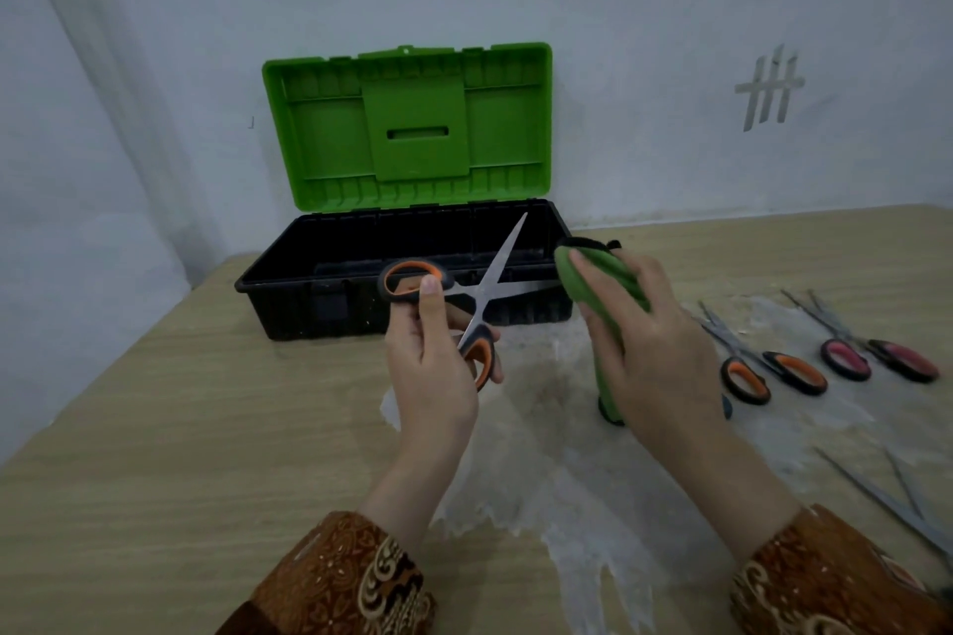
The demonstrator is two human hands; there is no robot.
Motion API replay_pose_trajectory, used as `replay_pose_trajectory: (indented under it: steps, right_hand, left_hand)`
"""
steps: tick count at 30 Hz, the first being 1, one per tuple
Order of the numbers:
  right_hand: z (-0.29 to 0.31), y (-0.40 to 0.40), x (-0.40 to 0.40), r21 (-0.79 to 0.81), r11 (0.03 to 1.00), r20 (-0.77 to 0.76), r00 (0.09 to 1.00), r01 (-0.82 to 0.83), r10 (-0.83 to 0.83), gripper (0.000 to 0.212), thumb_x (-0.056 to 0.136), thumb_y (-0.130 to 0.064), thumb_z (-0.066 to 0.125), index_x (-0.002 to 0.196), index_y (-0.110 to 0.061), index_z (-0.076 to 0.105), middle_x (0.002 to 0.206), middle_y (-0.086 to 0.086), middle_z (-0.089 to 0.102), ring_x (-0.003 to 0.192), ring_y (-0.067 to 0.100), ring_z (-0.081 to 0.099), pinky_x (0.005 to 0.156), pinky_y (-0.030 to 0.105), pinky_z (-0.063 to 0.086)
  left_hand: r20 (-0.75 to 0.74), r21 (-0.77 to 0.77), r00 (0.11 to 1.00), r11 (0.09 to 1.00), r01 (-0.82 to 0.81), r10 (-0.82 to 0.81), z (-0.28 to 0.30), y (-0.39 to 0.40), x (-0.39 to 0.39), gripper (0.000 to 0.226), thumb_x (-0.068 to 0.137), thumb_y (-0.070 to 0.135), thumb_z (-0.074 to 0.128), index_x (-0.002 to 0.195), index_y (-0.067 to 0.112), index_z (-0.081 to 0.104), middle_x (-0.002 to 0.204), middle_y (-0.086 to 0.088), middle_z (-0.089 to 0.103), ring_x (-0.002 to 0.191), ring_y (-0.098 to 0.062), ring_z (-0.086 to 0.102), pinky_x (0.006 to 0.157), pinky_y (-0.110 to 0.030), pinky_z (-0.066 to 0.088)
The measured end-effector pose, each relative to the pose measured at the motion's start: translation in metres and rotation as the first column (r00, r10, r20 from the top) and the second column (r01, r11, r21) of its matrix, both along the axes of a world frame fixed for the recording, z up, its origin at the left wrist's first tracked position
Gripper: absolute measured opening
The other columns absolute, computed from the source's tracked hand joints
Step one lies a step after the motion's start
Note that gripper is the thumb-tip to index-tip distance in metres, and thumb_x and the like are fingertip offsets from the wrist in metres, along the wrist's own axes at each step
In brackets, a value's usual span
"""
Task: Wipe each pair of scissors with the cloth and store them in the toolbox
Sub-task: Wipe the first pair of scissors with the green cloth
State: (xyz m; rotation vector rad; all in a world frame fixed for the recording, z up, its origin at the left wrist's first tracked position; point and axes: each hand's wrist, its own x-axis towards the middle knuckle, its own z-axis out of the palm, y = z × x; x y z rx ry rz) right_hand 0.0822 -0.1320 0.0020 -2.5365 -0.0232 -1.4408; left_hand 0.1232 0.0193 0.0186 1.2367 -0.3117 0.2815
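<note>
My left hand grips a pair of orange-and-black scissors by the handles, blades spread apart in front of the toolbox. One blade points up and right, the other runs level to the right. My right hand holds a green cloth folded over the tip of the level blade. Behind stands the black toolbox, its green lid propped against the wall.
On a clear plastic sheet at the right lie another orange-handled pair, a pink-handled pair and steel blades near the frame's edge. The wooden table ends at the left; a wall stands close behind.
</note>
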Motion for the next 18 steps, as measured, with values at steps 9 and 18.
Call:
replay_pose_trajectory:
  steps: [9,18]
  right_hand:
    - [-0.002,0.035,-0.002,-0.231,0.965,-0.035,0.992,-0.123,0.118,0.045,0.086,-0.009,0.067,0.128,-0.025,0.061,0.123,0.009,0.059,0.090,0.025,0.064,0.052,0.034,0.055]
    - [0.001,0.038,-0.003,-0.153,0.988,0.011,1.000,0.006,-0.005,0.040,0.086,-0.007,0.067,0.123,-0.022,0.064,0.116,0.010,0.061,0.085,0.025,0.063,0.047,0.030,0.051]
  left_hand:
    - [0.088,0.066,0.995,0.997,-0.046,0.040,-0.009,-0.005,0.001,0.032,0.100,0.047,0.039,0.089,0.025,0.060,0.081,-0.017,0.062,0.072,-0.049,0.057,0.056,-0.059,0.050]
    - [0.046,0.021,0.999,1.000,-0.019,0.018,-0.010,-0.009,-0.003,0.031,0.102,0.040,0.036,0.092,0.020,0.058,0.086,-0.028,0.059,0.067,-0.041,0.056,0.056,-0.054,0.048]
